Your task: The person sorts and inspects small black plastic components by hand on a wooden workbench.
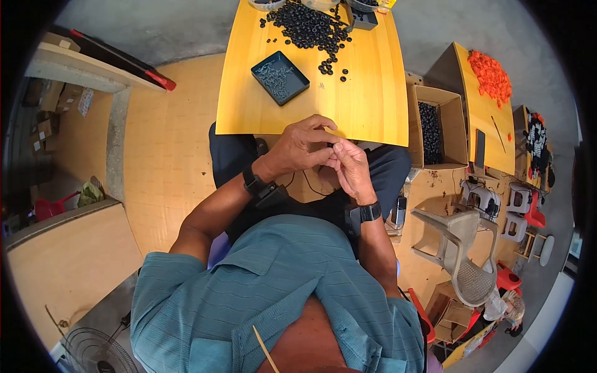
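My left hand (302,144) and my right hand (352,165) meet at the near edge of the yellow table (367,112). Fingertips of both hands press together around a small black piece (330,145), mostly hidden by the fingers. Its exact kind cannot be made out. Just beyond my left hand lies a square black tray (297,92) with many small grey metal parts (273,78) in it. Farther back, a heap of small black rings (308,28) spreads over the tabletop, and a few loose ones (343,79) lie toward its right side.
Bowls (267,5) and a dark box (364,20) stand at the table's far edge. To the right, a cardboard box (448,149) holds small black pieces. Orange parts (490,78) cover a second table. A beige plastic chair (463,248) and a fan (96,351) stand nearer me.
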Demonstrator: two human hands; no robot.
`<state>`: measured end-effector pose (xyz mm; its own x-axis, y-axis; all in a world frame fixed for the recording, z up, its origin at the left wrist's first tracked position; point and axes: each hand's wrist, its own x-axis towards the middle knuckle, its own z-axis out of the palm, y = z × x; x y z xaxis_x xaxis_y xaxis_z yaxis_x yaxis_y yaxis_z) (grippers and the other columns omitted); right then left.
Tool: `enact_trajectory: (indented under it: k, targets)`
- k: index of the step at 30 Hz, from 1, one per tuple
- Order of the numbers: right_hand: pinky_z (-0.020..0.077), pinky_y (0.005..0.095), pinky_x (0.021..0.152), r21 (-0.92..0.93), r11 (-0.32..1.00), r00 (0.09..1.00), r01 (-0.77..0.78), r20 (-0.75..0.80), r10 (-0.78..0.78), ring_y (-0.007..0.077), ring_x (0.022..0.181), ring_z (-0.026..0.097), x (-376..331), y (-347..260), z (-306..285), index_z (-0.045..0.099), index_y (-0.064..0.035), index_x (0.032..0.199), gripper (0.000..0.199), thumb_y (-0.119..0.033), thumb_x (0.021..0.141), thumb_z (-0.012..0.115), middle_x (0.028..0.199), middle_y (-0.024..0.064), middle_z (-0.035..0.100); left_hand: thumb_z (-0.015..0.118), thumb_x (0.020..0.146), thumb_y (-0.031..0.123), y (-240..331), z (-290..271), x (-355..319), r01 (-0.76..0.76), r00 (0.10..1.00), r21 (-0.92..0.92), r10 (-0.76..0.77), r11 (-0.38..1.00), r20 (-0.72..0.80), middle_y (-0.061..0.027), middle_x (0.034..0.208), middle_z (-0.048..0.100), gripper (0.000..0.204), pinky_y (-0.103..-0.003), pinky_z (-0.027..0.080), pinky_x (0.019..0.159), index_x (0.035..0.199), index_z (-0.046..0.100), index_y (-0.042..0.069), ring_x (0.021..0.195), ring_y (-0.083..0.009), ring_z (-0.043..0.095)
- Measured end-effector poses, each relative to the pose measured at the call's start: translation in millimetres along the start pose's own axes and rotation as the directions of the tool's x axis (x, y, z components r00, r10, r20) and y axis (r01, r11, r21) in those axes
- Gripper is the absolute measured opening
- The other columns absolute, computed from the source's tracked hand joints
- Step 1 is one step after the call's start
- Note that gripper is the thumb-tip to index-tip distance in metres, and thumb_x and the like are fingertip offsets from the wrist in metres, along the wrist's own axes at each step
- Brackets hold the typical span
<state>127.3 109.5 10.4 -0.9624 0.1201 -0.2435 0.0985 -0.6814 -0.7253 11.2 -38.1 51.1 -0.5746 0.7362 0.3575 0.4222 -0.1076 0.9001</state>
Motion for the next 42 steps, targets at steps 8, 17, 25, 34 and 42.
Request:
enact_trajectory:
  k: [8, 17, 25, 34, 42]
  targets:
    - [0.0582, 0.0313, 0.083, 0.032, 0.998, 0.998, -0.058, 0.011, 0.058, 0.0168, 0.093, 0.068, -2.8, -1.9, 4.0, 0.057, 0.0043, 0.127, 0.032, -0.015, 0.102, 0.053, 0.107, 0.011, 0.068, 0.077, 0.077, 0.017, -5.5, -4.9, 4.1, 0.005, 0.995, 0.087, -0.014, 0.996, 0.099, -0.0086, 0.114, 0.068, 0.02, -0.029, 0.054, 0.082, 0.096, 0.076, 0.013, 0.096, -0.0203, 0.069]
    - [0.0588, 0.0317, 0.081, -0.01, 0.997, 0.993, -0.075, 0.095, 0.075, 0.0194, 0.09, 0.069, -4.4, -3.4, 0.7, 0.056, 0.0053, 0.128, 0.033, -0.014, 0.102, 0.053, 0.105, 0.0122, 0.068, 0.075, 0.078, 0.015, -5.6, -10.0, 1.1, 0.031, 0.99, -0.019, -0.027, 0.999, 0.141, -0.0117, 0.115, 0.068, 0.02, -0.028, 0.053, 0.085, 0.097, 0.077, 0.012, 0.1, -0.0213, 0.068]
    - [0.059, 0.0314, 0.08, -0.043, 0.996, 0.991, -0.085, 0.096, 0.088, 0.0188, 0.088, 0.069, -4.7, -0.1, -1.9, 0.057, 0.0053, 0.127, 0.033, -0.014, 0.101, 0.054, 0.103, 0.0122, 0.069, 0.077, 0.075, 0.011, -13.9, -10.1, -1.5, 0.064, 0.981, -0.047, -0.054, 0.997, 0.189, -0.0105, 0.116, 0.067, 0.023, -0.028, 0.054, 0.079, 0.099, 0.077, 0.011, 0.091, -0.0177, 0.068]
    - [0.0581, 0.0284, 0.078, -0.033, 0.992, 0.992, -0.119, 0.025, 0.12, 0.0147, 0.087, 0.068, -4.6, 7.1, -2.3, 0.06, 0.004, 0.124, 0.029, -0.011, 0.099, 0.057, 0.104, 0.0098, 0.069, 0.077, 0.076, 0.008, -12.1, -9.3, -2.2, -0.003, 0.976, 0.011, 0.0, 1.0, 0.219, -0.0094, 0.111, 0.068, 0.019, -0.029, 0.055, 0.074, 0.094, 0.072, 0.005, 0.081, -0.0184, 0.069]
    - [0.0573, 0.0284, 0.078, 0.041, 0.991, 0.992, -0.124, -0.003, 0.124, 0.0139, 0.089, 0.068, 1.9, 15.5, -9.5, 0.062, 0.0036, 0.12, 0.027, -0.012, 0.098, 0.059, 0.106, 0.0101, 0.069, 0.084, 0.073, 0.015, -27.1, 1.5, -6.6, 0.1, 0.964, -0.04, -0.087, 0.994, 0.251, -0.0085, 0.106, 0.069, 0.029, -0.027, 0.054, 0.073, 0.097, 0.069, 0.005, 0.083, -0.0174, 0.067]
